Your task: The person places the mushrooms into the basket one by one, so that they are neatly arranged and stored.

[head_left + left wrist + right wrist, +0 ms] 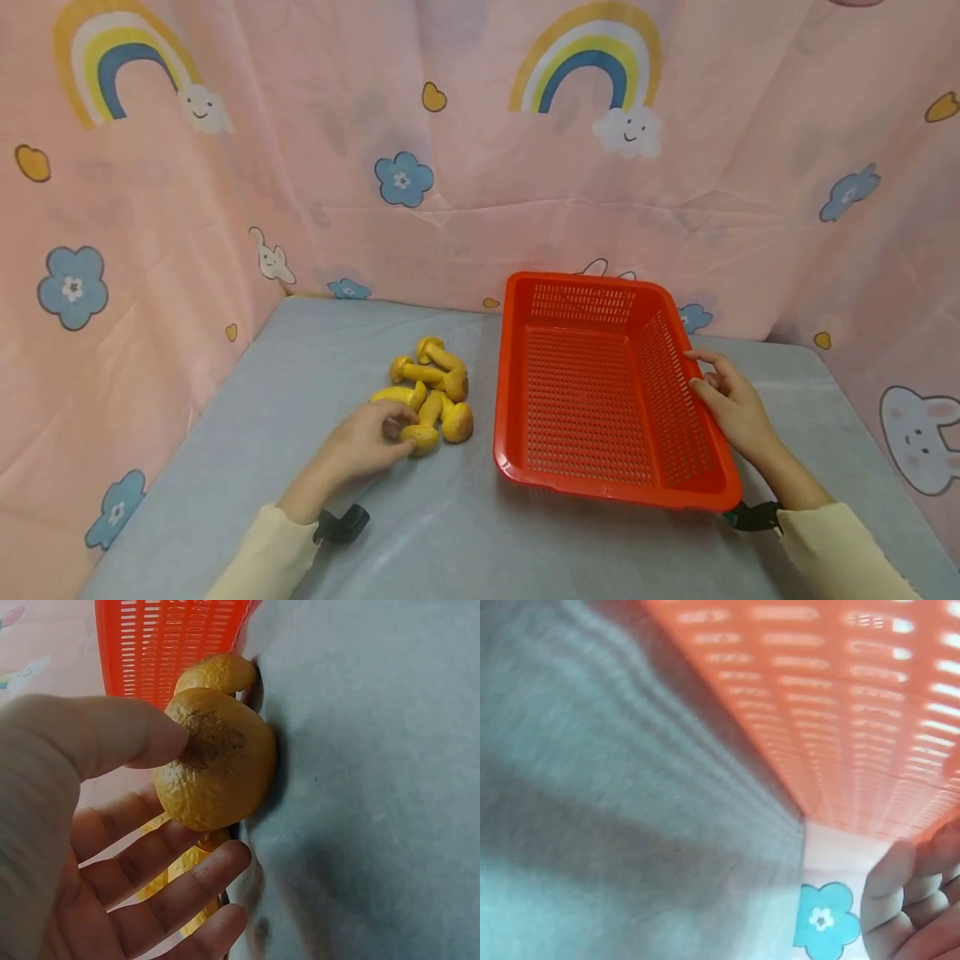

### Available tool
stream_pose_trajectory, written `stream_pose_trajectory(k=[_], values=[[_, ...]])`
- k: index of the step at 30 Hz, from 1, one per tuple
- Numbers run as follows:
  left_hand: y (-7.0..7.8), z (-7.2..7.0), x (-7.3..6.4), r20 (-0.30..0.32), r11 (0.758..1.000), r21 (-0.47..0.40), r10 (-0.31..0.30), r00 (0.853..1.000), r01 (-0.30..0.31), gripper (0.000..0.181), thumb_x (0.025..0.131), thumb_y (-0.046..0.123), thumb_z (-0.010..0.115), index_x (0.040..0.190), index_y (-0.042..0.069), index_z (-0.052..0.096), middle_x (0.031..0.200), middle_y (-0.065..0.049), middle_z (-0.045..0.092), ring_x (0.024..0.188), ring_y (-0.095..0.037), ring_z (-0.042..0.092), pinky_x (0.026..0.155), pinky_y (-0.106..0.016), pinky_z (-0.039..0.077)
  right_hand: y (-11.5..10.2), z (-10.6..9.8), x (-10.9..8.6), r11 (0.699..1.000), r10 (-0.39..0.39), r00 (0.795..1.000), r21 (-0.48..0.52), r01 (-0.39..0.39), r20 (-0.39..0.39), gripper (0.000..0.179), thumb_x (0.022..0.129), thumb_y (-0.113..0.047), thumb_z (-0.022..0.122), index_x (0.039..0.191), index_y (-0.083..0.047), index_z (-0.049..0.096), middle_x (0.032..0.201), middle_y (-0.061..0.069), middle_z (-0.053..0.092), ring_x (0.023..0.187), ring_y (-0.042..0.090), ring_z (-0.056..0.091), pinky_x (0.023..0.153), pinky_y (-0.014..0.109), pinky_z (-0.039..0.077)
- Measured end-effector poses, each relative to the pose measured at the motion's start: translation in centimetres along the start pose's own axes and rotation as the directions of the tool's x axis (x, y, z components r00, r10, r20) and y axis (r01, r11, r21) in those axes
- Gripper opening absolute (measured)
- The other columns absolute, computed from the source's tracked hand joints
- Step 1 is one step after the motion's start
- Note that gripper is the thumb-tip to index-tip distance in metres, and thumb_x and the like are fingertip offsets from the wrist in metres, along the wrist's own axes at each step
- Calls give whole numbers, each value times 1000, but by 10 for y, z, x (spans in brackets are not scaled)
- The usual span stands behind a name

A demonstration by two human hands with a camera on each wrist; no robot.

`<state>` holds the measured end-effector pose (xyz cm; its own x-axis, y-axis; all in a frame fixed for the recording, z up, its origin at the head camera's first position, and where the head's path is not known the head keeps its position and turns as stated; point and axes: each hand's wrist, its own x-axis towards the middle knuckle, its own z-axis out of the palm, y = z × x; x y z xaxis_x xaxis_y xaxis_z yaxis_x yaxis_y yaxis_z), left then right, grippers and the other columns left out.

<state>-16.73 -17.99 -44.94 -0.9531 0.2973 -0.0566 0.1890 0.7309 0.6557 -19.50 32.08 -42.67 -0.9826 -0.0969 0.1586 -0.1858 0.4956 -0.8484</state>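
Note:
Several yellow toy mushrooms with brownish caps lie in a cluster left of a red plastic basket [585, 408]. My left hand [372, 437] is at the nearest mushroom [422, 440], its thumb against the cap. In the left wrist view that mushroom [232, 772] shows its dark-speckled cap, and the fingers [180, 892] spread loosely beside and below it. On the basket's right side, my right hand [731, 408] holds the rim with thumb and index finger. The right wrist view has the slotted basket wall [832, 712] with curled fingers [922, 900] near its edge.
Grey cloth [405, 542] covers the table. A pink curtain [480, 233] printed with rainbows and flowers hangs behind and at both sides. Other mushrooms [442, 358] lie just beyond the left hand, close to the basket's left wall.

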Motion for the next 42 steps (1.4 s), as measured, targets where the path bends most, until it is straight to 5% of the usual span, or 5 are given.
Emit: stream_pose_trajectory(k=[8, 22, 31, 38, 42], values=[[3, 1, -1, -8, 1000, 13, -5, 1000, 5, 23, 80, 21, 74, 102, 21, 69, 103, 6, 69, 86, -9, 64, 76, -29, 53, -13, 2, 0, 995, 99, 995, -9, -99, -25, 44, 102, -17, 41, 142, -1, 34, 84, 3, 58, 67, 12, 64, 58, 31, 57], [3, 2, -3, -3, 1000, -6, -19, 1000, 19, 22, 81, 19, 73, 103, 21, 68, 104, 4, 69, 85, -8, 64, 73, -28, 53, -14, 7, 0, 988, 83, 993, -120, -93, -83, 45, 102, -20, 38, 144, -3, 37, 118, 32, 56, 71, 0, 62, 59, 25, 55], [2, 1, -3, 1, 1000, -28, 9, 1000, -9, 21, 82, 18, 73, 102, 20, 69, 101, 3, 69, 83, -9, 63, 71, -28, 52, -13, 7, -1, 993, 60, 995, -100, -68, -84, 44, 102, -20, 39, 143, -4, 37, 113, 28, 58, 69, 4, 65, 58, 28, 56], [1, 0, -2, -2, 998, -22, 60, 998, -60, 19, 81, 18, 73, 100, 20, 69, 98, 5, 69, 82, -9, 62, 72, -27, 52, -10, 7, 0, 996, 45, 997, -73, -50, -63, 44, 103, -19, 39, 143, -3, 35, 100, -3, 60, 71, 6, 66, 58, 29, 57], [1, -1, -3, 4, 997, -5, 73, 997, -73, 19, 81, 18, 74, 99, 21, 69, 98, 7, 68, 83, -8, 62, 74, -27, 52, -10, 6, 0, 997, 44, 998, -68, -47, -50, 44, 103, -18, 38, 144, -3, 33, 106, 12, 60, 71, 6, 66, 58, 29, 57]])
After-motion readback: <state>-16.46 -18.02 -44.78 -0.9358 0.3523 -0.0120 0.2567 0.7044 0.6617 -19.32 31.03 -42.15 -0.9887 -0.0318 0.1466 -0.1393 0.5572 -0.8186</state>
